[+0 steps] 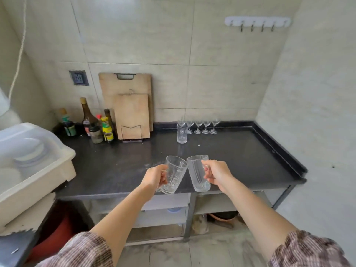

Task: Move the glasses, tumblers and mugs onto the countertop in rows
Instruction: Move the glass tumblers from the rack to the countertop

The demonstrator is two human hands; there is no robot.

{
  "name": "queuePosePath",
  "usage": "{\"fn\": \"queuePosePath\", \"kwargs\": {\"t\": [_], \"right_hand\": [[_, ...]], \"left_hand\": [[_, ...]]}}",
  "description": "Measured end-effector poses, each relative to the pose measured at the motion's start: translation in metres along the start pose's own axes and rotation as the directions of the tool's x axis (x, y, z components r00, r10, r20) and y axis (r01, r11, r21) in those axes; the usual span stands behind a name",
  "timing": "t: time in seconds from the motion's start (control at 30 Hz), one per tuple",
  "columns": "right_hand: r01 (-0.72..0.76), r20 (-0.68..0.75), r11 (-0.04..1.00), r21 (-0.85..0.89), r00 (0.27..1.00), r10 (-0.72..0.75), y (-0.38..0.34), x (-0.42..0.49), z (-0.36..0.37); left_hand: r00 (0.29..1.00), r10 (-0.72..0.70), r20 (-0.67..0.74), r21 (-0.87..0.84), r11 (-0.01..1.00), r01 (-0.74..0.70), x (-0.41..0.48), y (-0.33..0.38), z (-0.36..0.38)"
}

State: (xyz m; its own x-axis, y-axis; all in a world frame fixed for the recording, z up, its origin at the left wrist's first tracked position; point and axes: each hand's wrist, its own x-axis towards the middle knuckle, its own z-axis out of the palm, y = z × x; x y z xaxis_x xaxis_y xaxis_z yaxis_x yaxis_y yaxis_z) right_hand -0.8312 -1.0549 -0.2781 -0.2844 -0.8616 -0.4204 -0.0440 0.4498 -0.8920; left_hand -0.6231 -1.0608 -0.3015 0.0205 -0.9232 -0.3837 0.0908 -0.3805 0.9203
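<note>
I have a mug in each hand, both at the centre of the frame, over the front edge of the dark countertop (pixel 240 160) and not yet set down. My left hand (pixel 154 178) is curled round the handle of the patterned mug (pixel 174 174), and my right hand (pixel 217 175) is hooked through the handle of the ribbed mug (pixel 197 172). I take them by the handles so my fingers stay off the clear walls and each one can go down on its base without a change of grip. Both tilt inward, and their rims lean together at the top; I cannot tell whether the glass touches. I would judge that a small risk, since two mugs knocking together could chip. Further up, just above centre, a single mug (pixel 182 134) stands upright on the counter, and behind it the stemmed glasses (pixel 202 127) stand in a line along the back wall. That looks like the back row, with the lone mug starting a second row in front, so my pair probably belongs to its right, where the counter is bare. Left of centre, the cutting boards (pixel 133 105) lean on the wall and the bottles (pixel 96 126) crowd the corner beside them. That is likely why the rows sit on the right half.
</note>
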Motion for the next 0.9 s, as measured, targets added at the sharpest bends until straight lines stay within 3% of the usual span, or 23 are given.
{"fn": "queuePosePath", "kwargs": {"t": [0.13,0.4,0.9], "right_hand": [[-0.052,-0.049,0.999,0.016,0.997,0.053,-0.007,0.049,-0.02],[-0.133,-0.029,0.99,0.038,0.991,0.134,-0.019,0.166,-0.049],[-0.183,0.197,0.977,-0.112,0.959,0.203,-0.075,0.432,-0.084]], "left_hand": [[0.995,-0.074,0.071,0.173,0.983,0.061,0.055,0.009,0.037],[0.969,-0.21,0.133,0.227,0.958,0.176,0.161,0.016,0.105],[0.936,-0.351,0.031,0.129,0.93,0.344,0.378,0.041,0.217]]}}
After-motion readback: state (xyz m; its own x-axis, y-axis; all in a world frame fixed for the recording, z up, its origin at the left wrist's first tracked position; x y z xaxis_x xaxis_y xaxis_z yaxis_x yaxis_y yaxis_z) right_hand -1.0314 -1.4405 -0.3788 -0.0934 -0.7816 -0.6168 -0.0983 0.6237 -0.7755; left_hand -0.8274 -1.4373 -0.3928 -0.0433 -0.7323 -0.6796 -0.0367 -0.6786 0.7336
